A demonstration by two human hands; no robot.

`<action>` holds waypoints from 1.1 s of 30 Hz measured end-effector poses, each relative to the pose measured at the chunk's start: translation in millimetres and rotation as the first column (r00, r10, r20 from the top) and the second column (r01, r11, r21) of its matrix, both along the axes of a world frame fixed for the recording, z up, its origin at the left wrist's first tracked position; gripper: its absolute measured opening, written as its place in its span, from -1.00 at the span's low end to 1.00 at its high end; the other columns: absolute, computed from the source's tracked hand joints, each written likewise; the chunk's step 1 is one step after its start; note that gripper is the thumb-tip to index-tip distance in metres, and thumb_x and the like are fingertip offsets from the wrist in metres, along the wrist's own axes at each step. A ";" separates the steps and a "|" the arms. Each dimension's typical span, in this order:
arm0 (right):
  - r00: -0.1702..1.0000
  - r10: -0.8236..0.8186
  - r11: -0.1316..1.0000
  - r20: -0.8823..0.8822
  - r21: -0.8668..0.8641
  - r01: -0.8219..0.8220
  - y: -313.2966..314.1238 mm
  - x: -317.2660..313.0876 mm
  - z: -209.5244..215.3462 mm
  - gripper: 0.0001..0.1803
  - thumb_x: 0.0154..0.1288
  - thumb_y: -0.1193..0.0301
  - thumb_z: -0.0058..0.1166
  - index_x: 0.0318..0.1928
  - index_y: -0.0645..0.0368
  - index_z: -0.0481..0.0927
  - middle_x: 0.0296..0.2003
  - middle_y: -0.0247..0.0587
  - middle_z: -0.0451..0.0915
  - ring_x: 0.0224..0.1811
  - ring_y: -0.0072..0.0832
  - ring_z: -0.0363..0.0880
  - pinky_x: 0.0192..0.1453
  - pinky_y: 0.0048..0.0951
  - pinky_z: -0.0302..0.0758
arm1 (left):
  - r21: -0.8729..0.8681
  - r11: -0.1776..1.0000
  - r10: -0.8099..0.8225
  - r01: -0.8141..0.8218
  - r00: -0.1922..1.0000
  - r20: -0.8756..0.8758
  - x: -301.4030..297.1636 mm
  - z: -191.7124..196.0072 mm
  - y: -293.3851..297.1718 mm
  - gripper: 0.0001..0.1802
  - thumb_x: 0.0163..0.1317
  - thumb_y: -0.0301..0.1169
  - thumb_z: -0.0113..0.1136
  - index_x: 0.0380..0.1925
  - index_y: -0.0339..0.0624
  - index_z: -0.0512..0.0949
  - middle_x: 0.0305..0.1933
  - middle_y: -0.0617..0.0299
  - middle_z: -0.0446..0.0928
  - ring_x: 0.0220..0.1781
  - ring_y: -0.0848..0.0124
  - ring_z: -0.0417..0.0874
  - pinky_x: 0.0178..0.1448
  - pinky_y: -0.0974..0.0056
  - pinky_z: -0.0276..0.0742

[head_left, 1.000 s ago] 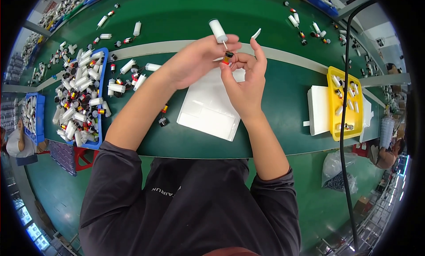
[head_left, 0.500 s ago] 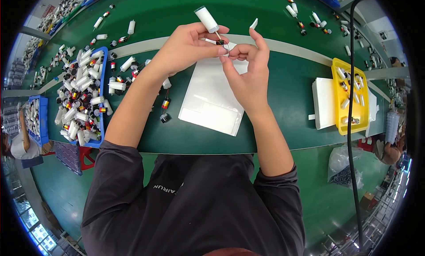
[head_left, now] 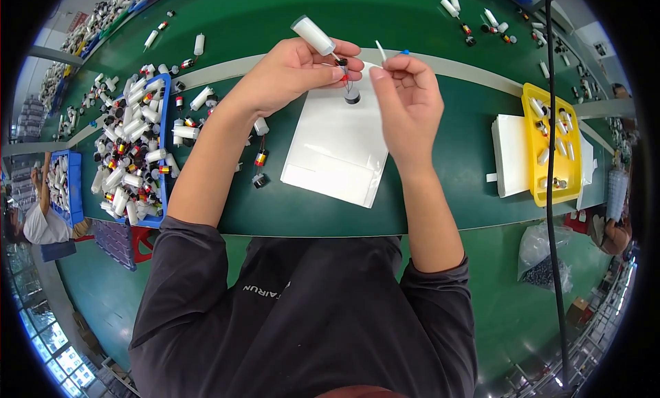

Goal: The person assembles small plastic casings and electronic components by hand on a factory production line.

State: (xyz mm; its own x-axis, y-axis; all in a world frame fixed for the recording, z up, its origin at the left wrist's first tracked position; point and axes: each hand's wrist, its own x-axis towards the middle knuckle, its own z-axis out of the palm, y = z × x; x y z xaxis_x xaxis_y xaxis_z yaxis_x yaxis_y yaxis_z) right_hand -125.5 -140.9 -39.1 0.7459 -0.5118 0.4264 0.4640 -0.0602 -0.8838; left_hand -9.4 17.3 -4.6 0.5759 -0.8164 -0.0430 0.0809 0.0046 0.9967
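Observation:
My left hand [head_left: 302, 68] is closed on a small wired assembly. Its white cylinder [head_left: 314, 36] with a clear rim tilts up to the left above my fingers. Thin wires run from it past a black and red piece [head_left: 343, 66] at my fingertips to a dark round cap [head_left: 352, 96], which hangs over the white sheets. Apart from it, on the right, my right hand [head_left: 411, 109] pinches a thin white strip [head_left: 381, 50] between thumb and forefinger. Below both hands lies a stack of white sheets in clear film [head_left: 330, 150] on the green table [head_left: 447, 157].
A blue bin [head_left: 163, 150] heaped with similar white cylinders stands at left, loose ones around it. At right, a yellow tray [head_left: 531, 150] holds several parts beside white papers [head_left: 510, 154]. A black cable [head_left: 552, 191] hangs in front. Co-workers sit at both sides.
My right hand has moved away from the assembly to the right, keeping the white strip. The dark cap now hangs free below my left hand, which still holds the assembly.

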 end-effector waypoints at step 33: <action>0.951 0.198 0.943 -0.238 0.311 -0.118 1.1 -5.5 2.6 -0.77 0.31 0.46 0.30 -0.11 0.21 0.53 -0.27 -0.42 0.56 -0.33 -0.73 0.41 -0.28 -0.62 0.34 | -0.001 1.000 -0.014 0.015 0.979 0.202 -14.4 11.5 -1.5 -0.63 0.36 -0.58 0.20 0.16 -0.38 0.59 0.13 0.03 0.65 0.08 0.35 0.69 0.18 0.28 0.68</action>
State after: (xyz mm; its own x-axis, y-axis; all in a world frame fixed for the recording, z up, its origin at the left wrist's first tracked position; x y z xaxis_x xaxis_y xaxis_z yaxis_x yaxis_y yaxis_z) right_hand -131.0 -139.8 -36.6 0.8917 -0.4492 0.0558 0.1957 0.2714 -0.9424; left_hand -23.8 15.7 6.9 0.5605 -0.8247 0.0750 -0.1224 0.0070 0.9925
